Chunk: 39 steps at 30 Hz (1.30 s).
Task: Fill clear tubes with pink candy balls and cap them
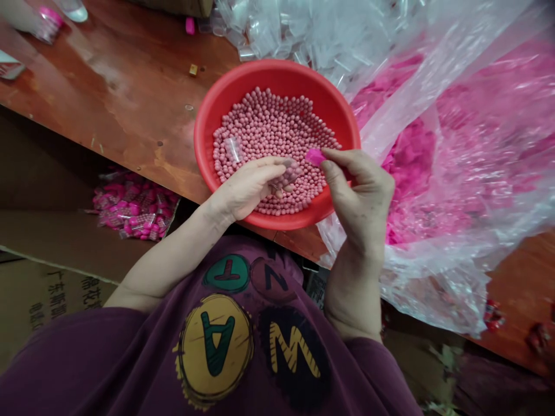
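A red plastic basin (203, 124) full of small pink balls (269, 124) sits at the near edge of a brown wooden table. My left hand (249, 185) is over the basin, fingers closed round a small clear tube (288, 175) filled with pink balls. My right hand (362, 193) is beside it and pinches a bright pink cap (314, 156) just right of the tube's end. Another empty clear tube (233, 149) lies on the balls in the basin.
A big clear plastic bag (468, 144) of pink caps spreads over the table's right side. A heap of clear tubes (303, 29) lies behind the basin. Below the table's left edge are a pile of filled packets (134, 205) and cardboard boxes (52, 271).
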{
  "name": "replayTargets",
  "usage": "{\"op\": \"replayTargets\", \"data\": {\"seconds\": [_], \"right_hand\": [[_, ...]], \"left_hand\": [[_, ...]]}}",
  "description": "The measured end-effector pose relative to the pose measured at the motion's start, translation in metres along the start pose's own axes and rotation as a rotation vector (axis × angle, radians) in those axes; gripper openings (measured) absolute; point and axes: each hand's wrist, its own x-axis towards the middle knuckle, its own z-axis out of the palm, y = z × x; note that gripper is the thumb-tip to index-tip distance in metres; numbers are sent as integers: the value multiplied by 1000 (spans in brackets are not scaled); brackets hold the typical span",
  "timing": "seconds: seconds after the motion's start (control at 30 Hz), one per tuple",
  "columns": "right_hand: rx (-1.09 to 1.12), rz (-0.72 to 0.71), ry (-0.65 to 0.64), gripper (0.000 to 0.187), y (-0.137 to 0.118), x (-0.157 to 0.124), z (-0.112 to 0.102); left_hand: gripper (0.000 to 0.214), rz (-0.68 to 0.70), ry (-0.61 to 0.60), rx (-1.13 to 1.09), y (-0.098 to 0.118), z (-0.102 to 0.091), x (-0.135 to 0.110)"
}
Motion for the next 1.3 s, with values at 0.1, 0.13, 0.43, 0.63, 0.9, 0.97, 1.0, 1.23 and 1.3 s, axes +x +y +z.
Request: {"op": "replayTargets", "data": {"seconds": [0.1, 0.13, 0.43, 0.63, 0.9, 0.97, 1.0, 1.23, 1.3], "right_hand": [[152, 42, 73, 16, -2, -8, 23], [179, 58, 97, 15, -3, -9, 28], [109, 68, 99, 21, -14, -10, 30], [68, -19, 90, 14, -17, -6, 34], [196, 182, 158, 13, -10, -7, 48], [250, 246, 151, 17, -6, -10, 52], [268, 264, 142, 18, -4, -11, 54], [-28, -121, 201, 16, -3, -19, 57], [-68, -210, 192, 19, -3, -23, 57]], "left_hand": [[16, -29, -96, -98, 1, -4, -2], [19, -36, -134, -123, 2, -5, -2], [30, 32, -190, -141, 1, -9, -5], [18, 162, -140, -65, -5, -5, -4], [8, 214, -58, 53, -7, 0, -5], [11, 240, -45, 69, -6, 2, -6], [12, 253, -40, 74, -6, 3, -7], [16, 225, 2, 53, -3, 6, -4], [15, 189, 9, 33, -3, 5, -3]]}}
